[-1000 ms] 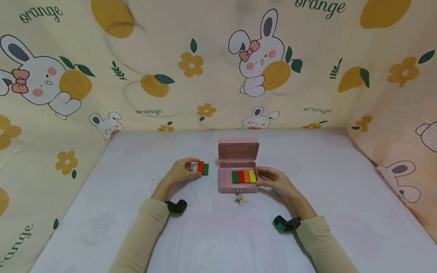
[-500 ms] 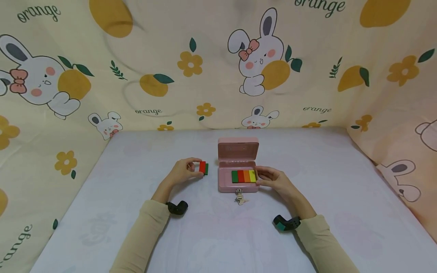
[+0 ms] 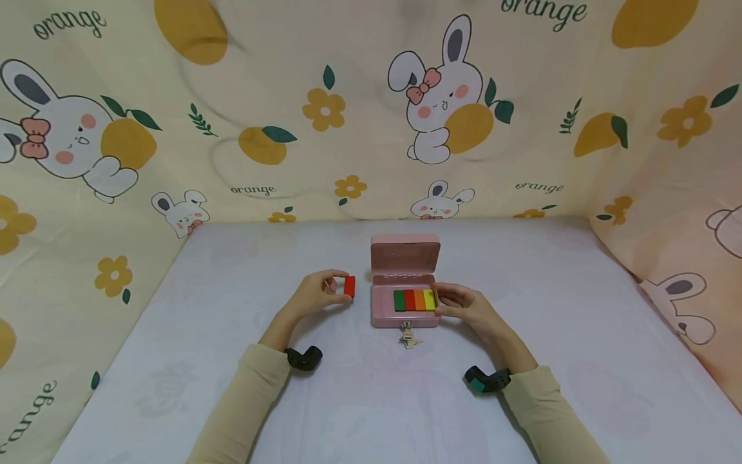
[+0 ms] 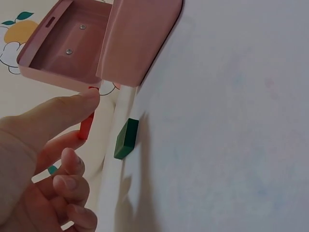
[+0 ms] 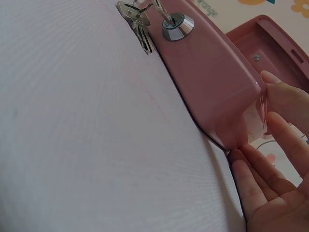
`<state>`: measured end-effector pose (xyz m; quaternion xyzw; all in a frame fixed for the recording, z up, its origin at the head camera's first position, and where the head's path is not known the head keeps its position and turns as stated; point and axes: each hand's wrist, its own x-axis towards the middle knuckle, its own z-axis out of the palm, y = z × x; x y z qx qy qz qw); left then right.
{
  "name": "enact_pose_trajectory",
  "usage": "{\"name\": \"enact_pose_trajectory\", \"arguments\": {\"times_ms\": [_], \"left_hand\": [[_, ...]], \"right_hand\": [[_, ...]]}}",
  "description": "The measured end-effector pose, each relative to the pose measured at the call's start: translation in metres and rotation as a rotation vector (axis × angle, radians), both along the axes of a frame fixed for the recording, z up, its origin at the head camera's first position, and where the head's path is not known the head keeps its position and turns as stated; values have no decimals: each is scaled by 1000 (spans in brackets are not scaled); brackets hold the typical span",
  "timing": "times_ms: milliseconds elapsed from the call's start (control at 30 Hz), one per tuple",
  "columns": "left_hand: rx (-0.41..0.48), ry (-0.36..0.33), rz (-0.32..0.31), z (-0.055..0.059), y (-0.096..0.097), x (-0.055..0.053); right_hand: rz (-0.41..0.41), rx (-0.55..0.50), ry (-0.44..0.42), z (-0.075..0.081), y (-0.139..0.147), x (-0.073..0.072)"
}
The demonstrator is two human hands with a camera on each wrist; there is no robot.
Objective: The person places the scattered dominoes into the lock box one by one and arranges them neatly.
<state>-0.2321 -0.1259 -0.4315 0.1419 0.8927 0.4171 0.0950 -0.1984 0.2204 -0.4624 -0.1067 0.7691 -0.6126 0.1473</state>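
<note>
My left hand (image 3: 315, 295) pinches a small red block (image 3: 350, 287) between thumb and fingertip, left of the open pink cash box (image 3: 384, 321). In the left wrist view, a green block (image 4: 127, 139) stands on the table by the left hand; the head view hides it behind the red block. My right hand (image 3: 468, 305) grips the box's right end. The right wrist view shows its thumb at the upper rim and other fingers along the side wall, low near the table. Inside the box lie flat green (image 3: 399, 300), red (image 3: 409, 300), orange (image 3: 420, 299) and yellow (image 3: 429, 299) blocks.
The raised lid (image 3: 405, 256) stands at the back of the box. Keys (image 5: 137, 21) hang from the front lock (image 5: 177, 26) onto the white tablecloth (image 3: 359, 399). A printed cloth backdrop (image 3: 359, 96) rises behind and at the sides.
My left hand has shifted slightly right with the red block, which now covers the green block in the head view. The right hand and the box have stayed still.
</note>
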Motion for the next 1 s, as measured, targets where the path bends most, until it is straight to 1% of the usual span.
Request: {"name": "enact_pose_trajectory", "arguments": {"times_ms": [167,300,533,667,1000], "left_hand": [[21,42,-15,-3,0,0],[29,72,-28,-2,1,2],[29,64,-29,5,7,7],[16,63,-19,6,9,7],[20,77,-34,8,13,10]], "right_hand": [[-10,4,-1,0,0,0],[-14,2,-2,-1,-1,0],[-4,-1,4,-2,0,0],[1,-7,4,-2,0,-1],[7,-10,7,-2,1,-1]]}}
